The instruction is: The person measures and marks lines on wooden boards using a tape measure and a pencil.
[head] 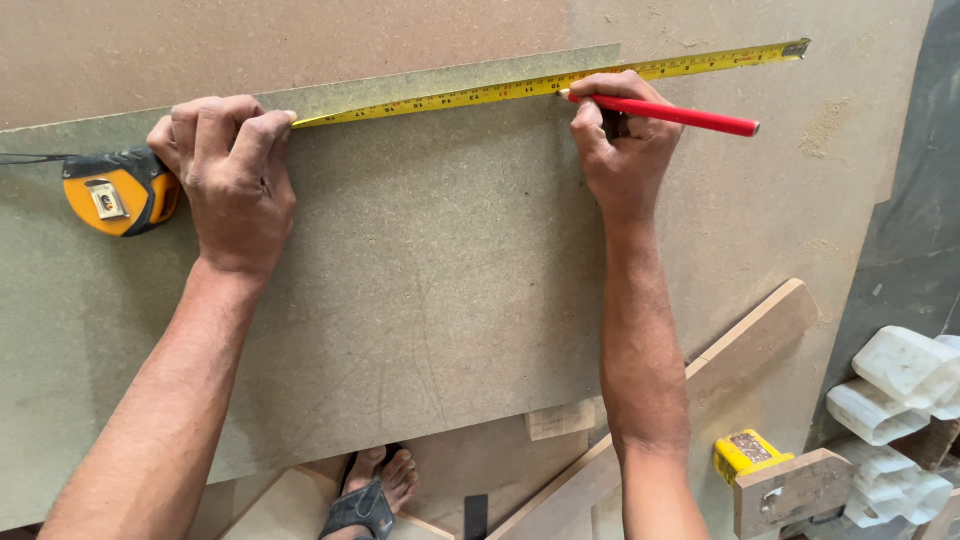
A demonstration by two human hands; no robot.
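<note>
The left hand (235,180) lay flat with its fingers curled close together, pressing the yellow tape blade (520,88) down against the far edge of the greenish board (420,260). Just beside that hand, touching its outer edge, the orange and black tape measure case (118,190) rested on the board.

The blade ran from under those fingers along the board's far edge and out past its corner, its hooked tip lying over the larger brown sheet (760,200) beneath.

The right hand (625,140) was bunched tight, fingers pinching a red pencil (665,113). The pencil's tip met the blade's near edge close to the board's far corner, and its long end pointed off to the right over the brown sheet.

Below the board's near edge a foot in a dark sandal (372,495) showed on the floor. A long wooden strip (700,390) slanted across to the right of the forearm, with a small wood offcut (560,420) beside it. Further right sat a yellow tool (748,455) partly behind a wooden block (795,490), and pale moulded plastic pieces (900,400) were stacked at the edge.
</note>
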